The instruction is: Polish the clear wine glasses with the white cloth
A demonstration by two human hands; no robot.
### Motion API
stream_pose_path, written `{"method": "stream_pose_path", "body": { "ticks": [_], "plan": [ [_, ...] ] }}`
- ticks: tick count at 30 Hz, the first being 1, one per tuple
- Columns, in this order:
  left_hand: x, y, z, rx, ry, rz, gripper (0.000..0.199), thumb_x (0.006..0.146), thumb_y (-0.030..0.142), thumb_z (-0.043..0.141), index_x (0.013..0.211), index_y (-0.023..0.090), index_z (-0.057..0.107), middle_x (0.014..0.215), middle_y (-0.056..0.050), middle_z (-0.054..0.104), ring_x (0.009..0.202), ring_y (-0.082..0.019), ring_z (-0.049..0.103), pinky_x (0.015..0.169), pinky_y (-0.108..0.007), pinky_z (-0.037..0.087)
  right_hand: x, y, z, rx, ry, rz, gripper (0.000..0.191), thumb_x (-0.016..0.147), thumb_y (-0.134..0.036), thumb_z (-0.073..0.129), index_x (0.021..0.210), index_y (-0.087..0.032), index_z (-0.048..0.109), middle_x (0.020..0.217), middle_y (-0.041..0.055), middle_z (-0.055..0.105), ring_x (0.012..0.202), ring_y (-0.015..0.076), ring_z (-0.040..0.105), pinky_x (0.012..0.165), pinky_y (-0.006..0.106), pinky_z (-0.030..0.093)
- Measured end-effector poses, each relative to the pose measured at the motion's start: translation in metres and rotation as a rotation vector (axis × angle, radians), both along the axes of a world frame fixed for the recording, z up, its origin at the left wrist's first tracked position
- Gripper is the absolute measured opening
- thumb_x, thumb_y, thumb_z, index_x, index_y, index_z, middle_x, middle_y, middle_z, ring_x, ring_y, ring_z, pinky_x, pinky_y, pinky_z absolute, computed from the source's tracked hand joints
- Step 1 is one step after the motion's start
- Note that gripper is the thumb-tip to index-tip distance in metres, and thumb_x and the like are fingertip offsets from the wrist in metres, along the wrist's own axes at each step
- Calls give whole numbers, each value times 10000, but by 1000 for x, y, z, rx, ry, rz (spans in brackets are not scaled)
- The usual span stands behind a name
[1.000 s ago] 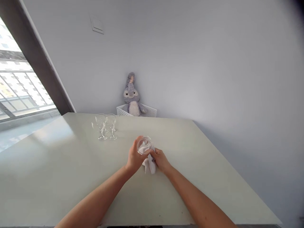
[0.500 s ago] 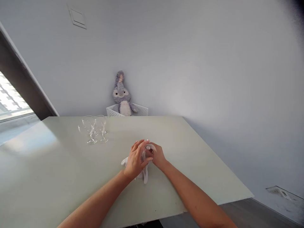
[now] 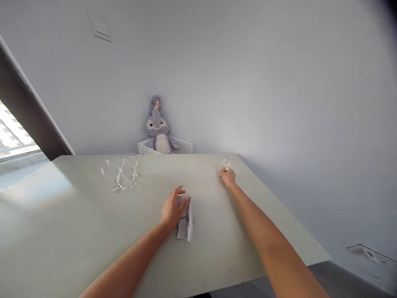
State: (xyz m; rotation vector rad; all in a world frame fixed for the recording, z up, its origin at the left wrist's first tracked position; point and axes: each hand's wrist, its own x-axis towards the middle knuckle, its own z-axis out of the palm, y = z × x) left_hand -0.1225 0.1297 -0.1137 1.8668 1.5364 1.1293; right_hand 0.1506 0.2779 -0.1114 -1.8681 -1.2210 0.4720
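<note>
At the far right of the table my right hand (image 3: 228, 176) has its fingers closed on the stem of a clear wine glass (image 3: 226, 162). The glass stands upright, its bowl above the hand and its base at the tabletop. Nearer the middle, my left hand (image 3: 172, 210) curls over a light grey cloth (image 3: 183, 228), which sits between the thumb and the fingers. Part of the cloth hangs out toward me, and the palm hides the rest. At the back left stand several more clear wine glasses (image 3: 119, 188), upright and close together.
The pale table (image 3: 93, 231) reaches back to the wall. Behind its far edge, a plush toy (image 3: 162, 143) sits in a white perforated basket (image 3: 186, 147). A window (image 3: 15, 132) is at the left, and a switch (image 3: 101, 27) is on the wall.
My right hand has moved from the middle to the far right with the wine glass, away from my left hand. My left hand has stayed near the middle with the cloth.
</note>
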Motion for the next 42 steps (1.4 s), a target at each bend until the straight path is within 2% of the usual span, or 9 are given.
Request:
{"method": "stream_pose_path", "body": {
  "ticks": [10, 12, 15, 18, 20, 26, 32, 37, 42],
  "plan": [
    [1, 0, 0, 65, -200, 17, 327, 812, 314, 457, 1136, 272, 446, 1014, -17, 582, 898, -147, 535, 849, -338, 409, 7, 14, 0, 3, 80, -30, 187, 630, -218, 545, 786, -150, 622, 534, 7, 584, 520, 140, 538, 501, 220, 374],
    [-3, 3, 6, 129, -358, 129, 332, 809, 323, 463, 1131, 247, 444, 989, -37, 562, 909, -147, 528, 841, -330, 418, 9, 2, 1, 20, 126, -28, 314, 621, -220, 552, 926, -155, 587, 555, -15, 576, 463, 117, 499, 474, 216, 369],
    [-21, 16, 18, 222, -725, 469, 380, 798, 346, 476, 1155, 244, 398, 943, -38, 499, 873, -130, 524, 788, -290, 446, 10, -21, 3, 53, 201, -26, 434, 647, -243, 524, 1070, -151, 500, 590, -28, 564, 411, 90, 436, 432, 208, 348],
    [-52, 30, 32, 137, -1198, 647, 453, 781, 359, 508, 1192, 302, 324, 942, -18, 457, 786, -92, 542, 741, -246, 472, 1, -45, 6, 72, 274, 29, 398, 680, -271, 488, 1052, -131, 490, 596, -26, 544, 383, 70, 381, 394, 199, 315],
    [-72, 37, 41, -49, -1558, 576, 513, 800, 435, 461, 1243, 347, 217, 977, -32, 467, 795, -99, 568, 728, -252, 489, -14, -59, 11, 66, 314, 110, 332, 680, -305, 505, 962, -133, 537, 587, -22, 543, 374, 65, 373, 376, 198, 297],
    [-102, 46, 49, -142, -1777, 323, 629, 822, 558, 305, 1320, 344, -14, 1115, -129, 478, 921, -173, 596, 667, -306, 529, -81, -100, 31, -87, 191, 686, 405, 758, -537, 425, 716, -169, 590, 526, -10, 550, 383, 82, 411, 397, 207, 291],
    [-108, 49, 42, -63, -1816, 158, 609, 788, 588, 365, 1289, 330, 135, 1209, -137, 424, 1037, -189, 551, 745, -334, 522, -120, -115, 27, -147, -181, 763, 486, 681, -576, 515, 413, -182, 417, 393, -48, 379, 401, 73, 316, 429, 215, 221],
    [-112, 51, 38, -35, -1902, 162, 414, 803, 558, 373, 1013, 201, 362, 1158, -158, 459, 1047, -198, 545, 760, -337, 526, -121, -121, 18, -169, 313, 893, 321, 639, -465, 597, 572, -159, 529, 507, -62, 448, 480, 76, 390, 469, 200, 285],
    [-95, 45, 40, -115, -1891, 159, 298, 803, 471, 453, 846, 184, 383, 1060, -138, 511, 996, -188, 573, 741, -301, 537, -111, -123, 22, -132, 1039, 729, 292, 673, -433, 604, 802, -174, 566, 688, 11, 596, 594, 149, 538, 557, 265, 419]
  ]
}}
